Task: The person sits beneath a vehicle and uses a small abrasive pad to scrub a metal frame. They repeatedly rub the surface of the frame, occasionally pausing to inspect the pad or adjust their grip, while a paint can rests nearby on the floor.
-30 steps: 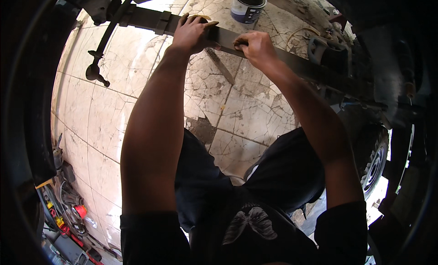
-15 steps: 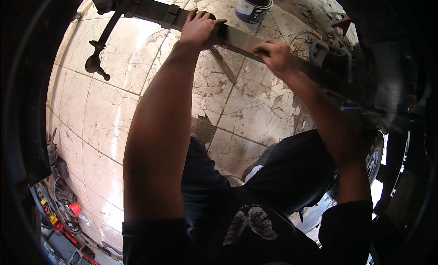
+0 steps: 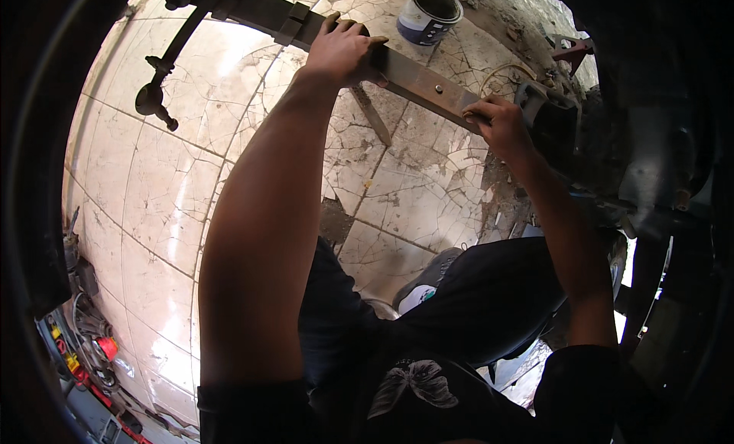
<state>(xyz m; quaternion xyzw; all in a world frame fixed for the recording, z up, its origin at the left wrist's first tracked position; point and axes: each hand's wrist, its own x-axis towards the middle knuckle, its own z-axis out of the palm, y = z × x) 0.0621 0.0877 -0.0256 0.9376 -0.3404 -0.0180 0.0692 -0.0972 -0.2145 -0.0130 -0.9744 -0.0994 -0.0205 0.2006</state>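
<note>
A long dark leaf spring (image 3: 417,77) slants across the upper view, from the upper left down to the right. A clip band (image 3: 291,25) wraps it left of my left hand. My left hand (image 3: 342,52) is closed over the spring, thumb and fingers on opposite edges. Between my hands, the top face is bare brownish metal with a small round bolt head or pin (image 3: 439,87) on it. My right hand (image 3: 497,123) is closed in a pinch on the spring's surface farther right; what its fingers hold, if anything, is hidden.
Beyond the spring stands an open paint can (image 3: 430,16). A flat strip (image 3: 371,117) lies on the cracked tile floor (image 3: 164,184) below it. A linkage arm with a joint (image 3: 157,100) hangs at upper left. Tools (image 3: 92,367) lie lower left; dark vehicle parts crowd the right.
My right hand has slid right along the spring, away from my left hand, uncovering the round bolt head or pin. My left hand keeps its hold. The view has shifted slightly.
</note>
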